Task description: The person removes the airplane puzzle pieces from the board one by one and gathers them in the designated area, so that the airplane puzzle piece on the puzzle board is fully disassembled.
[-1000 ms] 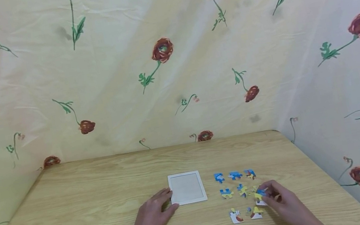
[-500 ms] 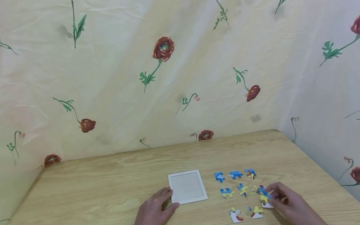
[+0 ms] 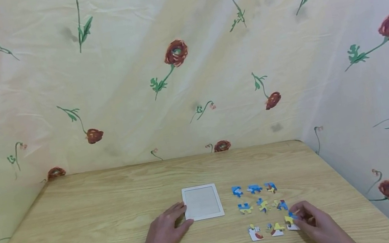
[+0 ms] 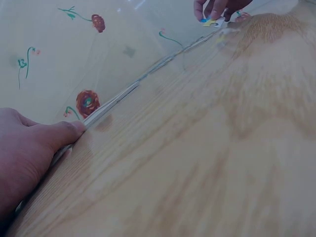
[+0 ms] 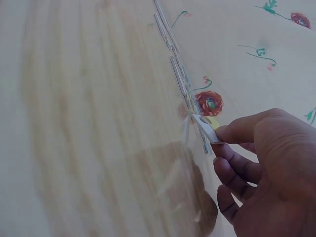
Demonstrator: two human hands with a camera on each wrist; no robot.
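My right hand (image 3: 316, 224) pinches a yellow, white and blue jigsaw piece (image 3: 290, 223) between thumb and finger, at the right end of the nearest row. In the right wrist view the jigsaw piece (image 5: 206, 127) is tilted, seen nearly edge-on. My left hand (image 3: 165, 233) rests on the table, its fingertips and thumb touching the left side of a square white puzzle frame (image 3: 221, 210). Close to the right hand lie a blue and red piece (image 3: 281, 205) and a yellow and white piece (image 3: 277, 230). Seen from the left wrist, the left hand's thumb (image 4: 64, 133) is straight.
Several more jigsaw pieces lie in rows right of the frame, among them a blue piece (image 3: 237, 191) and a white and red piece (image 3: 255, 233). Flowered cloth (image 3: 114, 88) hangs behind and beside the wooden table (image 3: 114, 196).
My right hand has moved a little right and nearer with the yellow and white piece. The blue and red piece behind it now shows apart from it. The left hand stays put.
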